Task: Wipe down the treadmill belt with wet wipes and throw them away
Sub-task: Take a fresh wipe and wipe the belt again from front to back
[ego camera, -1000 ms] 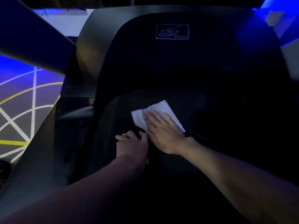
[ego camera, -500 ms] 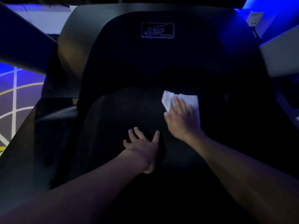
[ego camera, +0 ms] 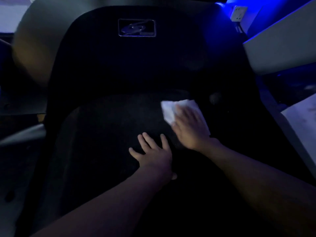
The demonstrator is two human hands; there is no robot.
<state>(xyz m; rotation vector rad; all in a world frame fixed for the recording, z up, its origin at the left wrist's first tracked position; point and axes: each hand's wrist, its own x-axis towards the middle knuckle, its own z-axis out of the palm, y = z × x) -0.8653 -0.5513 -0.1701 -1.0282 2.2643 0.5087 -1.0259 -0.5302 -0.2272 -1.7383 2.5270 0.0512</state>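
The black treadmill belt [ego camera: 106, 134] fills the middle of the dim head view. A white wet wipe [ego camera: 168, 109] lies flat on the belt's far right part. My right hand [ego camera: 189, 129] presses flat on the wipe with straight fingers and is blurred by motion. My left hand [ego camera: 153, 153] rests on the belt just left of it, fingers spread, holding nothing.
The black motor cover with a logo badge [ego camera: 136, 27] rises beyond the belt. A pale side rail [ego camera: 22, 135] runs along the left. At the right stand a light upright [ego camera: 280, 43] and a wall socket [ego camera: 238, 12] under blue light.
My right hand has slid the wipe from the belt's middle to its right side. My left hand has opened its fingers and stayed on the belt. The view has shifted right.
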